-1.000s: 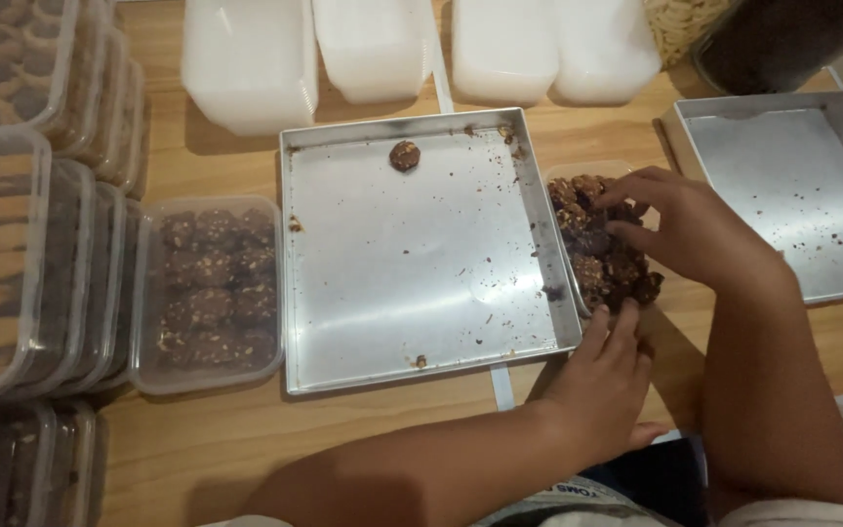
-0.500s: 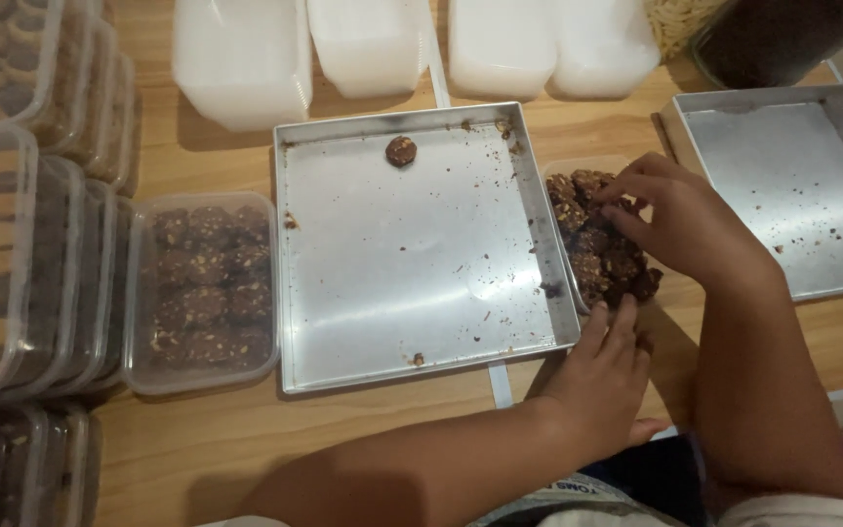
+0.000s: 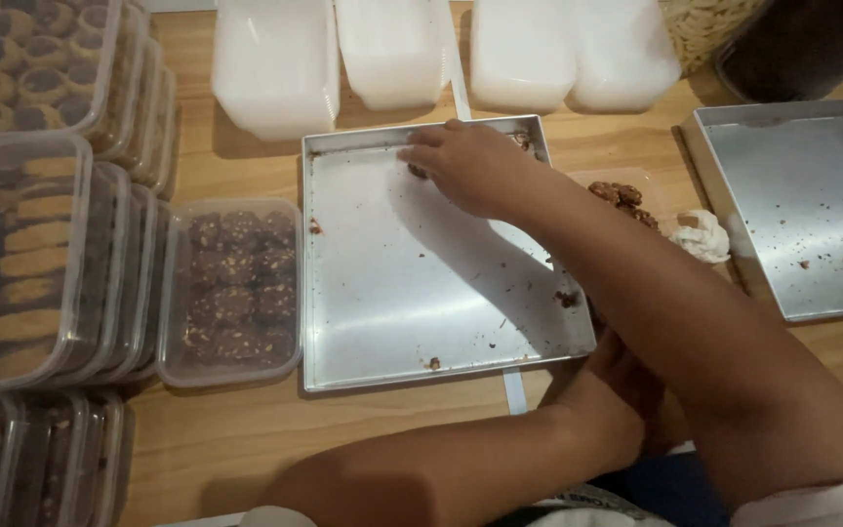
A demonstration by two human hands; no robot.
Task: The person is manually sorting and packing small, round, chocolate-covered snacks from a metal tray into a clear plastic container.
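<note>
My right hand (image 3: 470, 166) reaches across the square metal tray (image 3: 421, 283) to its far edge. Its fingers curl over a single dark chocolate cookie (image 3: 416, 173), of which only a sliver shows. My left hand (image 3: 622, 385) lies near the tray's near right corner, mostly hidden under my right forearm. Past that forearm, a small clear tub of chocolate cookies (image 3: 622, 195) shows to the right of the tray.
A lidded tub of dark cookies (image 3: 236, 293) sits left of the tray, beside stacks of filled tubs (image 3: 21, 254). Empty white containers (image 3: 275, 63) line the far edge. A second metal tray (image 3: 812, 195), a crumpled white tissue (image 3: 702, 236) and a dark jar (image 3: 802, 39) are on the right.
My right hand left the tub of cookies and swung left across the tray to the lone cookie at its far edge. My left hand stayed near the tray's corner.
</note>
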